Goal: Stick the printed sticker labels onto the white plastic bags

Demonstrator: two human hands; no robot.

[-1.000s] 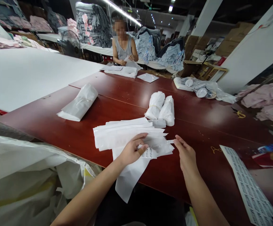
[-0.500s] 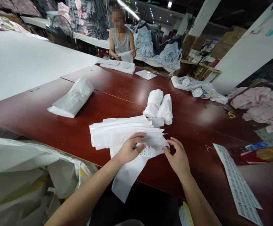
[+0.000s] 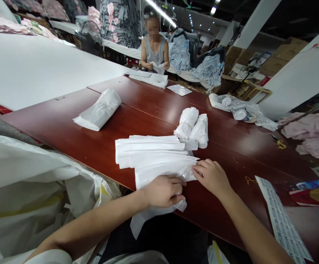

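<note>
Your left hand (image 3: pixel 163 192), formerly upon the sheets (image 3: pixel 159 150), has drawn back to the near edge of the tabletop (image 3: pixel 145 123), its back now uppermost; of its label strip (image 3: pixel 180 205), less print shows. Your right hand (image 3: pixel 210 178), which one second ago held a small label (image 3: pixel 192 173) out beyond the sheets, has moved inward, fingers at the top sheet's corner, where that label now sits.

From here, the left hand (image 3: pixel 165 190) hides part of the white sheets (image 3: pixel 151 156); the view's right edge crops the pink cloth (image 3: pixel 310 128).
</note>
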